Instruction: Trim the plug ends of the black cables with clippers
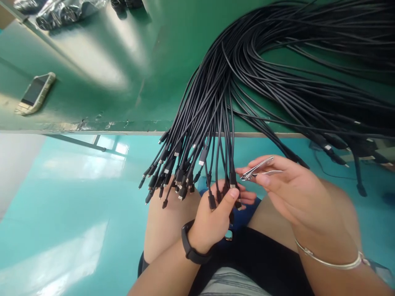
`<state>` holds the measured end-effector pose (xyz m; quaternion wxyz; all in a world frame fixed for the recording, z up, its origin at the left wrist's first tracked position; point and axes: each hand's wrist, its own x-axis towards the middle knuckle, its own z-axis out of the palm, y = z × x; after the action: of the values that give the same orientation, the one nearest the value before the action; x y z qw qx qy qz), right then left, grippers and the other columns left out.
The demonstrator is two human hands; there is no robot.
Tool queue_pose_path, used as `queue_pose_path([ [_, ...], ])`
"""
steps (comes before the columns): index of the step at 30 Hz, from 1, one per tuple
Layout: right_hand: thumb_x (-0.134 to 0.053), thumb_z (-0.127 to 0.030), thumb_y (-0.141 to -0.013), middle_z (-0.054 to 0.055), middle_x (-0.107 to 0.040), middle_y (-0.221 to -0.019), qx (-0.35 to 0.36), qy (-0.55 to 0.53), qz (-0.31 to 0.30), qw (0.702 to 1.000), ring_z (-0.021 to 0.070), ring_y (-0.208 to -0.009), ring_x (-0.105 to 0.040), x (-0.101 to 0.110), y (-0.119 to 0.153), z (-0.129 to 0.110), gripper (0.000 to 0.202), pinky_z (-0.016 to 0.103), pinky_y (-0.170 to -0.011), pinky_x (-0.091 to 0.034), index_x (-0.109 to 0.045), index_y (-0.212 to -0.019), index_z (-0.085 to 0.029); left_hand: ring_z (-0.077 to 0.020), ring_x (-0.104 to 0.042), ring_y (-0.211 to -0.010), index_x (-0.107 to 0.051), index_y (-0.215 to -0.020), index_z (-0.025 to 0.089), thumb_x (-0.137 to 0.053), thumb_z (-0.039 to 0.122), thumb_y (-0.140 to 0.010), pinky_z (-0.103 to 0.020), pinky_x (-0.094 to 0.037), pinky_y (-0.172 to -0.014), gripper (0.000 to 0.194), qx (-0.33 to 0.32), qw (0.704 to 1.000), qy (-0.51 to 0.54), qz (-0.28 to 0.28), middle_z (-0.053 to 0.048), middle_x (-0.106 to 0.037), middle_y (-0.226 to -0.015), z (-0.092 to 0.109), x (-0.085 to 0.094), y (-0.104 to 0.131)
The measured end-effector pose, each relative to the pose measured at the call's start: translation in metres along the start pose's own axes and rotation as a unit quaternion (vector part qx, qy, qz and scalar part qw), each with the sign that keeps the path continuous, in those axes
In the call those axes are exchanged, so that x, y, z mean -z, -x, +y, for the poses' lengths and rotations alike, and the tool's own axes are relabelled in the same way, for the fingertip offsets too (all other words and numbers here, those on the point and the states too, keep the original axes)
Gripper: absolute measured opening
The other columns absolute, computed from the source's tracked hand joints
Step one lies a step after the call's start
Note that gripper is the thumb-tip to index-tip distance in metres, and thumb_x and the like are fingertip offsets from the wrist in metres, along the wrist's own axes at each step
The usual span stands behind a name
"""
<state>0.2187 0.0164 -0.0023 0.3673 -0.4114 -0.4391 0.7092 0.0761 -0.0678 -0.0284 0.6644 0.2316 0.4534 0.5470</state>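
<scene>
Your left hand (pixel 212 220) pinches a cable plug (pixel 233 181); your right hand (pixel 298 197) holds nail clippers (pixel 257 167) just beside it. Steady the plug, keeping fingertips clear of the blades. Black cables (pixel 210 90) drape over the tabletop's (pixel 160 82) near edge.

Passage over worktop (pixel 123 98) between phone (pixel 35 93) and black cables (pixel 212 82). Cables block right side; connectors (pixel 182 176) overhang front edge.

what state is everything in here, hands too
left hand: holding some cable ends
right hand: holding nail clippers
nail clippers: arms spread apart
black cables: bunched, ends hanging past the table edge
phone: lying down, screen dark
clear plastic bag: crumpled
</scene>
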Motion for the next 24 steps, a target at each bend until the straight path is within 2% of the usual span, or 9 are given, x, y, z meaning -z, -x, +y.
queue_pose_path([
  [2,-0.079,-0.031,-0.083,0.004,-0.072,-0.092,-0.022,-0.040,0.020,0.999,0.0191,-0.084,-0.071,-0.004,0.006,0.000,0.013,0.028,-0.068,-0.062,-0.074,-0.093,-0.025,-0.0187,-0.074,-0.093,-0.070,-0.101,0.015,-0.070,0.032,-0.092,-0.027,-0.057,-0.086,0.020,-0.009,1.000,0.022,-0.007,-0.008,-0.078,-0.099,0.003,-0.006,-0.003],
  [3,-0.078,-0.033,-0.083,0.004,-0.072,-0.092,-0.027,-0.060,0.044,0.997,0.0205,-0.082,-0.071,-0.007,0.009,0.000,0.013,0.029,-0.063,-0.061,-0.072,-0.093,-0.026,-0.0176,-0.074,-0.089,-0.071,-0.100,0.015,-0.073,0.029,-0.089,-0.026,-0.058,-0.085,0.017,-0.007,0.999,0.039,-0.008,-0.007,-0.078,-0.095,0.005,-0.010,-0.005],
  [6,-0.075,-0.037,-0.085,0.005,-0.073,-0.090,-0.032,-0.088,0.112,0.989,0.0230,-0.073,-0.071,-0.012,0.020,0.001,0.012,0.030,-0.049,-0.058,-0.070,-0.090,-0.028,-0.0119,-0.071,-0.064,-0.072,-0.099,0.016,-0.076,0.026,-0.086,-0.021,-0.058,-0.069,0.016,0.011,0.996,0.092,-0.015,-0.003,-0.076,-0.079,0.008,-0.021,-0.009],
  [8,-0.073,-0.039,-0.086,0.005,-0.072,-0.087,-0.039,-0.088,0.124,0.988,0.0218,-0.061,-0.068,-0.013,0.025,0.001,0.012,0.031,-0.040,-0.055,-0.069,-0.089,-0.029,-0.0089,-0.066,-0.053,-0.073,-0.099,0.015,-0.078,0.026,-0.084,-0.017,-0.055,-0.057,0.020,0.013,0.994,0.106,-0.018,-0.002,-0.074,-0.073,0.009,-0.027,-0.010],
  [11,-0.069,-0.039,-0.088,0.004,-0.070,-0.084,-0.037,-0.090,0.124,0.988,0.0217,-0.056,-0.066,-0.012,0.029,0.002,0.010,0.033,-0.037,-0.055,-0.067,-0.091,-0.030,-0.0073,-0.063,-0.047,-0.074,-0.095,0.014,-0.080,0.027,-0.081,-0.014,-0.051,-0.050,0.020,0.012,0.994,0.106,-0.014,-0.002,-0.073,-0.070,0.009,-0.031,-0.011],
  [18,-0.072,-0.036,-0.087,0.004,-0.071,-0.088,-0.029,-0.085,0.117,0.989,0.0215,-0.059,-0.066,-0.012,0.032,0.001,0.012,0.034,-0.040,-0.057,-0.065,-0.096,-0.031,-0.0076,-0.067,-0.052,-0.073,-0.091,0.015,-0.080,0.028,-0.083,-0.013,-0.053,-0.054,0.017,0.003,0.991,0.130,-0.038,-0.001,-0.073,-0.072,0.006,-0.026,-0.010],
  [22,-0.072,-0.039,-0.087,0.005,-0.075,-0.097,-0.039,-0.106,0.079,0.991,0.0187,-0.050,-0.064,-0.012,0.028,-0.002,0.016,0.033,-0.037,-0.053,-0.065,-0.098,-0.031,-0.0120,-0.070,-0.055,-0.067,-0.100,0.015,-0.066,0.046,-0.093,-0.017,-0.055,-0.055,0.032,-0.031,0.987,0.151,-0.051,-0.004,-0.076,-0.075,0.002,-0.028,-0.006],
  [24,-0.071,-0.040,-0.087,0.005,-0.076,-0.098,-0.051,-0.120,0.066,0.989,0.0177,-0.047,-0.063,-0.011,0.025,-0.004,0.015,0.031,-0.034,-0.050,-0.064,-0.097,-0.031,-0.0149,-0.071,-0.055,-0.061,-0.106,0.018,-0.058,0.054,-0.096,-0.021,-0.055,-0.055,0.038,-0.026,0.990,0.140,-0.020,-0.005,-0.077,-0.077,0.000,-0.031,-0.004],
])
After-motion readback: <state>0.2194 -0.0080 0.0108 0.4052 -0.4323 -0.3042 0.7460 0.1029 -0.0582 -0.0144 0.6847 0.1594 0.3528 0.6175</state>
